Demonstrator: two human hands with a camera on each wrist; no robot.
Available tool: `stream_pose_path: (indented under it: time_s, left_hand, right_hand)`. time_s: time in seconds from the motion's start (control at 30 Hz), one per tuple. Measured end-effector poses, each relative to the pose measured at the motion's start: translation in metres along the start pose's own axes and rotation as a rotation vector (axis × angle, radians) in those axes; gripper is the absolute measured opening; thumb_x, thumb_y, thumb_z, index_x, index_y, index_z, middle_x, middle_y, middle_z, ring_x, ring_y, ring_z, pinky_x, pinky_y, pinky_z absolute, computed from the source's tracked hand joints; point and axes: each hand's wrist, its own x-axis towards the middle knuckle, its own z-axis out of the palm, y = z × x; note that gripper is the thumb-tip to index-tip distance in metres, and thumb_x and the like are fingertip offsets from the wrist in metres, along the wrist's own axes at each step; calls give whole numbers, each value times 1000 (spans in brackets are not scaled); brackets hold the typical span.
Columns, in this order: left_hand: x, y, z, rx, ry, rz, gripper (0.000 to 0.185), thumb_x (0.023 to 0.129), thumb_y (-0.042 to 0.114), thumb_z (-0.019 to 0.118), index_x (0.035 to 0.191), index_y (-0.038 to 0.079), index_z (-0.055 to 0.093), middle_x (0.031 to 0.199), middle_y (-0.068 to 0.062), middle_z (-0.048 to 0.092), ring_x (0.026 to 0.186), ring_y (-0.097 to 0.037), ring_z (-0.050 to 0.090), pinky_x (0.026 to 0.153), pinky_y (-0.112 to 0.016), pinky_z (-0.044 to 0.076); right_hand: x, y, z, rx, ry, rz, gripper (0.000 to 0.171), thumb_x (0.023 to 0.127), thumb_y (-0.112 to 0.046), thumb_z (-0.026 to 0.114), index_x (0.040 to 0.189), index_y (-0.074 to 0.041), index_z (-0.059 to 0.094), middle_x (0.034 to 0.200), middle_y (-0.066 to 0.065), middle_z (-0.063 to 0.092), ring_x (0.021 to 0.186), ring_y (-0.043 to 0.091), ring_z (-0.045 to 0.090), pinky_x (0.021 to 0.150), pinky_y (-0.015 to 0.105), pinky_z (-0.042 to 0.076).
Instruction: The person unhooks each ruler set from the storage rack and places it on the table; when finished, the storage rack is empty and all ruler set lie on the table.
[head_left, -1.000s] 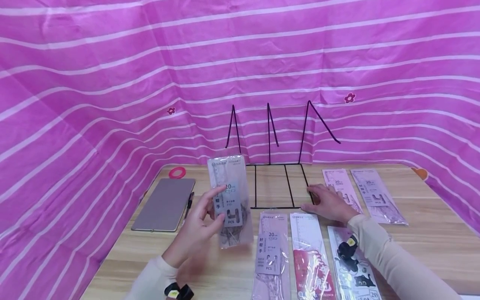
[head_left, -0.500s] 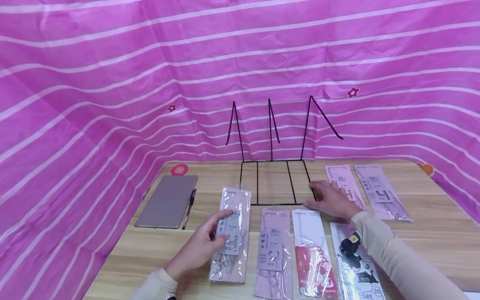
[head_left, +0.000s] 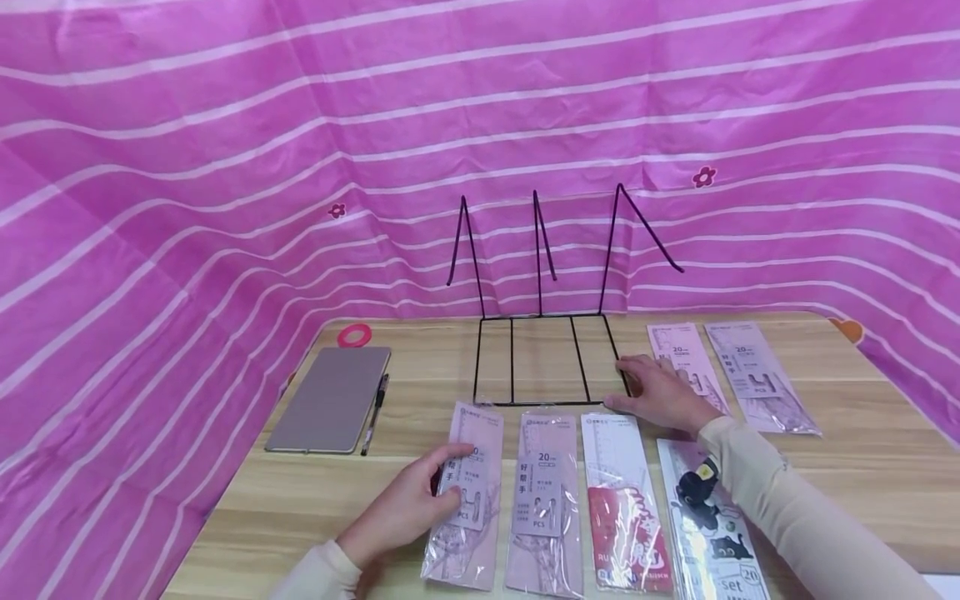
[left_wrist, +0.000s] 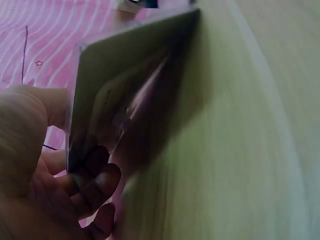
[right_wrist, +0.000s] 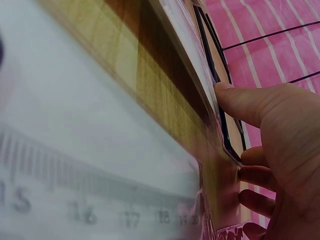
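My left hand [head_left: 412,504] pinches a clear-wrapped ruler set [head_left: 480,475] by its left edge, thumb on the front. In the left wrist view the ruler set's dark underside [left_wrist: 115,80] stands tilted above the wood, with curled fingers below it. My right hand [head_left: 663,396] holds the front right corner of a black wire rack [head_left: 543,403], thumb at the front bar and fingers at the side bar. In the right wrist view the rack's wire [right_wrist: 227,135] runs past the thumb. A second ruler set [head_left: 543,500] lies just right of the held one.
A red-and-white ruler pack [head_left: 626,500] and a cat-print pack [head_left: 708,517] lie in the front row. Two more ruler packs [head_left: 682,354] lie at the back right. A grey notebook [head_left: 330,400], a pen [head_left: 375,414] and a pink ring [head_left: 355,335] lie left. Striped cloth [head_left: 225,167] surrounds the table.
My left hand has brought the ruler set down from in front of the rack's left side to the left end of the front row. The right hand has stayed at the rack's corner.
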Motion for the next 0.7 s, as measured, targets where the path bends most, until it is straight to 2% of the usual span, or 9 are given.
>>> stream_pose_path:
  time_s: [0.13,0.23,0.33,0.47,0.57,0.63,0.7]
  left_hand:
    - [1,-2,-1,276,57,14,58,90,13,71,147,21,59,139,-8,66,106,-15,65,89,-32,58]
    - [3,-1,-3,476,75,13,58,86,21,76,142,29,63,132,4,68,101,-12,62,92,-39,52]
    - [4,1,-7,595,55,30,57,85,27,80,140,32,66,132,5,68,104,-15,62,95,-46,49]
    - [5,4,-10,650,13,46,58,85,30,82,141,32,66,136,3,68,111,-17,63,99,-48,48]
    - [9,5,-12,602,1,42,52,88,27,80,139,28,68,113,5,70,95,-13,61,84,-37,51]
    - [15,6,-15,529,-7,39,43,92,24,77,135,23,69,97,7,66,83,-10,57,73,-30,50]
    - [22,8,-19,449,-16,36,33,97,23,72,130,20,71,87,8,61,78,-9,56,66,-26,49]
  right_hand:
    - [-2,1,1,3,-1,7,94,90,-60,76,161,-7,41,167,21,36,145,43,38,120,70,33]
    - [-3,2,2,6,5,14,94,91,-60,76,160,-7,42,167,21,37,144,42,39,120,70,33]
    - [-4,3,2,8,8,24,93,91,-59,76,160,-7,42,167,21,37,143,42,39,119,70,33]
    - [-4,5,3,14,3,39,92,91,-57,77,160,-7,42,167,21,37,144,42,38,120,70,32]
    - [-2,5,4,19,-7,45,92,91,-57,77,160,-7,42,167,21,37,145,42,38,121,70,31]
    - [-1,6,4,22,-14,35,92,91,-56,77,160,-6,43,167,22,37,145,44,38,121,70,30]
    - [-1,5,3,30,-18,19,90,93,-55,75,159,-5,42,166,24,37,146,46,38,121,71,31]
